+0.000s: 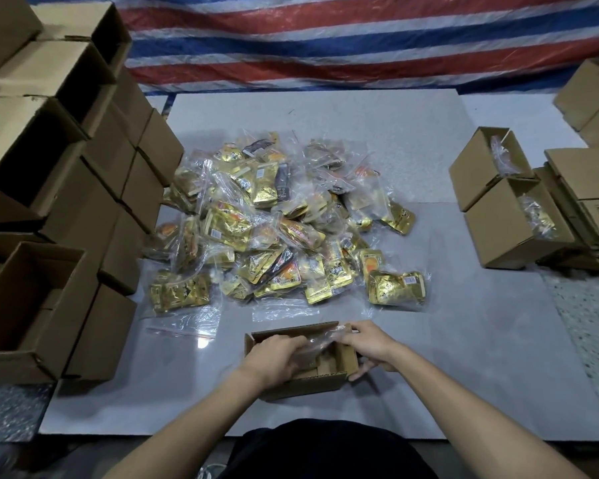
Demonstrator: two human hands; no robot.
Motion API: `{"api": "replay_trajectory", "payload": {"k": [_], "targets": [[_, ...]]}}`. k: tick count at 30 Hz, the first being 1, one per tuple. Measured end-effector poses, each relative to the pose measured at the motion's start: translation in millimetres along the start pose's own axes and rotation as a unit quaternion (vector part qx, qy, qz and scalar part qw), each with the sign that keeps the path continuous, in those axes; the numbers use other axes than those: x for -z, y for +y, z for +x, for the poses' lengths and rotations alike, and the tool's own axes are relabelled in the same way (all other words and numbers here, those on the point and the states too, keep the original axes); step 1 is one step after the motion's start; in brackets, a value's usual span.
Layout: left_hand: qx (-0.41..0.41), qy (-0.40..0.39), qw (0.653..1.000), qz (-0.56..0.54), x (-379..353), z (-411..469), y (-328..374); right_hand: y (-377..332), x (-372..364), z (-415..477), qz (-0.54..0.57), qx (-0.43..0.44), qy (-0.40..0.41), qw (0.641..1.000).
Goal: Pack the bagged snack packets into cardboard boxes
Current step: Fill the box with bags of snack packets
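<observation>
Bagged snack packets [281, 219]: gold foil sachets in clear zip bags, heaped loose at the middle of a grey board [464, 357]. One bag [396, 286] lies at the heap's near right edge. Flat clear zip bags [184, 323] lie on the board at its near left.

Cardboard box [308, 383]: small, open-topped, on the board just near of the heap, between both hands. One clear bag [320, 342] sits partly inside, its plastic rising over the far right corner; contents hidden.

Left hand [274, 357]: reaches into the box from the near left, fingers curled together on the clear bag; fingertips hidden inside.

Right hand [370, 344]: clasps the box's right end, fingers bent over the far right corner onto the plastic, thumb against the near right corner.

Filled boxes [491, 233]: two, open, side by side at right, each showing a bag inside.

Open boxes [66, 202]: stacked in several tiers at left.

Flat cardboard [581, 209]: stack of unfolded blanks, far right, just beside the filled boxes.

Striped tarpaulin [325, 39]: red, white and blue, along the far side.
</observation>
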State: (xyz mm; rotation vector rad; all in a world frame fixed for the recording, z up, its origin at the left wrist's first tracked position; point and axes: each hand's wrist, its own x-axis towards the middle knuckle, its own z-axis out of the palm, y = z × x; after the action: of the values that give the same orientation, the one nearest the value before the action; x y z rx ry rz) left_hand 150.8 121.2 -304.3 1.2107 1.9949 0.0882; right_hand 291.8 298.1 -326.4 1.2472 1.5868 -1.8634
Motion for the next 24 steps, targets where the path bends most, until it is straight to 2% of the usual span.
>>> {"api": "replay_trajectory", "payload": {"k": [3, 5, 9, 14, 17, 21, 24], "targets": [[-0.045, -0.001, 0.991, 0.127, -6, 3, 3, 1, 5, 1, 0.007, -0.001, 0.007, 1.0], [-0.035, -0.003, 0.982, 0.184, -7, 5, 5, 2, 8, 4, -0.005, 0.001, 0.011, 1.0], [0.0, -0.042, 0.976, 0.213, -9, 12, 12, 2, 5, 6, -0.011, -0.003, 0.038, 0.999], [-0.016, -0.095, 0.98, 0.177, -6, 12, 21, -3, -2, 10, -0.122, 0.056, 0.08, 0.988], [-0.023, -0.076, 0.987, 0.143, -9, 8, 24, -2, -4, 13, -0.156, 0.067, 0.092, 0.981], [0.027, -0.051, 0.99, 0.131, -8, 4, 21, -3, -1, 12, -0.169, 0.064, 0.087, 0.98], [0.004, 0.042, 0.987, 0.152, -4, 2, 12, -4, 4, 11, -0.159, 0.06, 0.094, 0.981]]}}
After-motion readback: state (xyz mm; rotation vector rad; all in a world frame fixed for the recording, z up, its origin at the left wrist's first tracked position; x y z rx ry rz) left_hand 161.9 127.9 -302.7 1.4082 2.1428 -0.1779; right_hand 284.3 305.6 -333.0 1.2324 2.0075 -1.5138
